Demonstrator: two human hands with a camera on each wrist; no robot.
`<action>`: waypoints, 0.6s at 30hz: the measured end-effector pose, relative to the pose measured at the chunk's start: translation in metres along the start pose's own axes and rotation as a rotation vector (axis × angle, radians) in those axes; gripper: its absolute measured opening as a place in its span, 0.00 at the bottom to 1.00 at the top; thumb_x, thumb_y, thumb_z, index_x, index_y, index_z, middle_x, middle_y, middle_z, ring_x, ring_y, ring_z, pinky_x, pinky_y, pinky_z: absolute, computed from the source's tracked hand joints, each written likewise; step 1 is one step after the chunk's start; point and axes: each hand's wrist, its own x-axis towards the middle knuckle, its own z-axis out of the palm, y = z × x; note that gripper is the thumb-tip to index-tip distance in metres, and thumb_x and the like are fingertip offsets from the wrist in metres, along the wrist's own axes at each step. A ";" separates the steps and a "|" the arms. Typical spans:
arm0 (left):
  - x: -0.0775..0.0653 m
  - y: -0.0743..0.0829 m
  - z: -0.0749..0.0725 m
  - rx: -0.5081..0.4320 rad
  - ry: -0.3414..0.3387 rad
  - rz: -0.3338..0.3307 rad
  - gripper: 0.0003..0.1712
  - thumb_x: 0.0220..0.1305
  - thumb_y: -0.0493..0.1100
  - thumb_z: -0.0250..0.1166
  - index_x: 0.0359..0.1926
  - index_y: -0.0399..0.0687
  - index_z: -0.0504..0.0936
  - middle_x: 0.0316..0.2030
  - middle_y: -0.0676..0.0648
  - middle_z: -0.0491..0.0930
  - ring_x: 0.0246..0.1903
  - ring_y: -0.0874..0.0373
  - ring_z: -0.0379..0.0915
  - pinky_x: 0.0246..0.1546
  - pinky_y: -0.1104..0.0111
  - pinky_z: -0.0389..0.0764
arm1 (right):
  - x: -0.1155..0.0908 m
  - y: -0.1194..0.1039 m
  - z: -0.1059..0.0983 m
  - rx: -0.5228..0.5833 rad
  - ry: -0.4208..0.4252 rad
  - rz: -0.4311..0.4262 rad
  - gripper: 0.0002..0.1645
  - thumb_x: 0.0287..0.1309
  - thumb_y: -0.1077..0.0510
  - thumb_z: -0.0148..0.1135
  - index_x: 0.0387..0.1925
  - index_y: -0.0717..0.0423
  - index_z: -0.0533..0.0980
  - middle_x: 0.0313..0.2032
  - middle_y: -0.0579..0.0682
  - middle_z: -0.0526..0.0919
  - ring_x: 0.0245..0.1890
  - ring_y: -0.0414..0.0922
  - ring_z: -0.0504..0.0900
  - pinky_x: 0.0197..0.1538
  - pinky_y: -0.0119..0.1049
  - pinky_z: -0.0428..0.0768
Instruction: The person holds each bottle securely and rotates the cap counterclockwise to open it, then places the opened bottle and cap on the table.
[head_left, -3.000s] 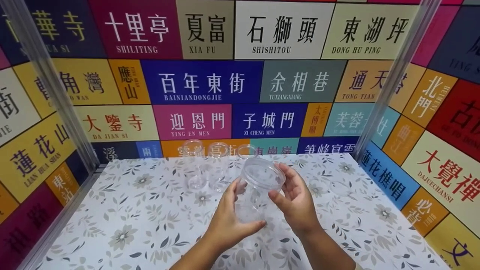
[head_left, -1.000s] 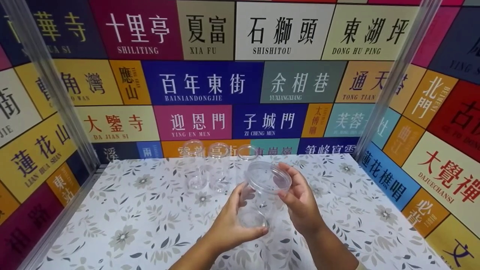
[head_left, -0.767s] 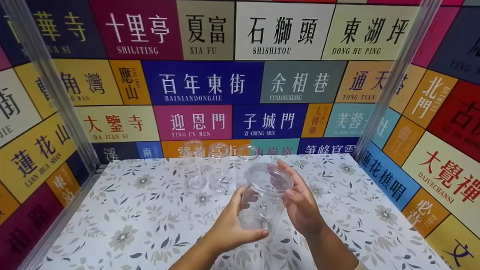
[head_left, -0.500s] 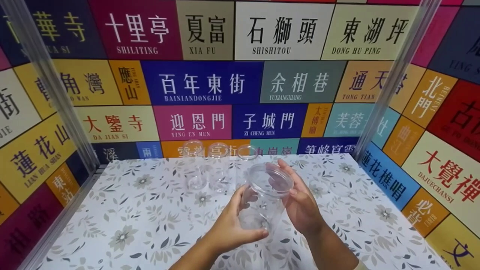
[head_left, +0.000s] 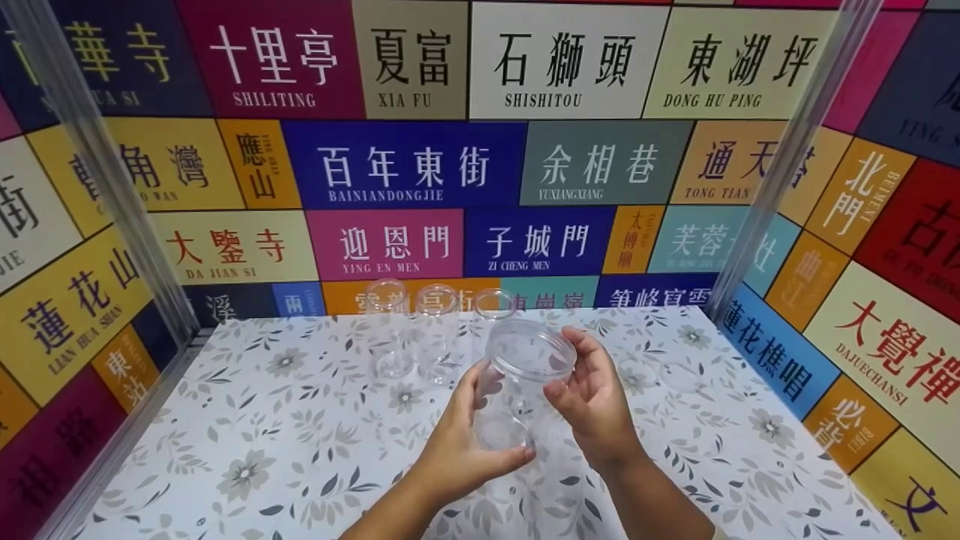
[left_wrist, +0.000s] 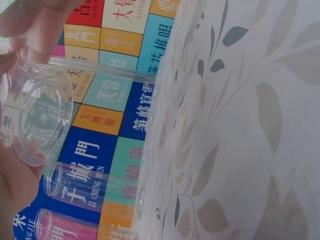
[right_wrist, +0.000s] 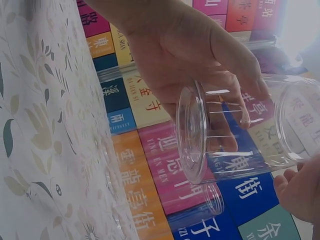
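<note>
A clear plastic jar is held above the table, tilted a little. Around its body curls my left hand, thumb near the base and fingers on the far side. On its mouth sits a round clear lid. The thumb and fingers of my right hand grip that lid by its right rim. In the right wrist view the jar's base faces the table, with the left hand behind the wall. Raised lettering shows on the jar's underside in the left wrist view.
Three clear jars stand in a row near the table's back edge: a left one, a middle one and a right one, partly hidden. Faint clear discs lie at the right. Printed walls enclose the flower-patterned table.
The jar has shifted slightly up and left in the last half second. The right hand, lying along the jar's side before, has turned, and its thumb and fingers now sit on the lid's rim.
</note>
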 end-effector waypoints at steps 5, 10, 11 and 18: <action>-0.001 0.001 0.000 0.015 -0.008 -0.014 0.71 0.44 0.60 0.87 0.83 0.67 0.53 0.77 0.50 0.68 0.73 0.49 0.69 0.76 0.46 0.70 | 0.000 -0.001 0.002 -0.012 -0.009 0.033 0.49 0.65 0.66 0.68 0.79 0.66 0.52 0.72 0.58 0.70 0.71 0.50 0.76 0.69 0.32 0.81; -0.004 0.002 0.001 0.049 -0.034 -0.033 0.73 0.45 0.63 0.87 0.85 0.61 0.52 0.79 0.46 0.65 0.75 0.44 0.68 0.76 0.44 0.71 | 0.000 -0.001 0.002 -0.028 -0.010 0.071 0.53 0.65 0.63 0.71 0.81 0.61 0.51 0.74 0.62 0.67 0.70 0.52 0.77 0.66 0.36 0.84; -0.004 0.002 0.002 0.054 -0.038 -0.037 0.73 0.45 0.63 0.86 0.85 0.61 0.52 0.79 0.45 0.65 0.75 0.43 0.68 0.75 0.43 0.71 | 0.000 -0.002 0.002 -0.032 -0.007 0.078 0.54 0.64 0.62 0.73 0.81 0.59 0.52 0.75 0.62 0.66 0.70 0.52 0.77 0.67 0.37 0.84; -0.004 0.004 0.002 0.059 -0.063 -0.067 0.74 0.43 0.66 0.87 0.85 0.66 0.51 0.78 0.48 0.67 0.74 0.45 0.69 0.72 0.41 0.74 | -0.001 -0.002 0.000 -0.042 -0.008 0.079 0.57 0.60 0.59 0.77 0.82 0.57 0.53 0.78 0.62 0.65 0.72 0.52 0.76 0.70 0.37 0.82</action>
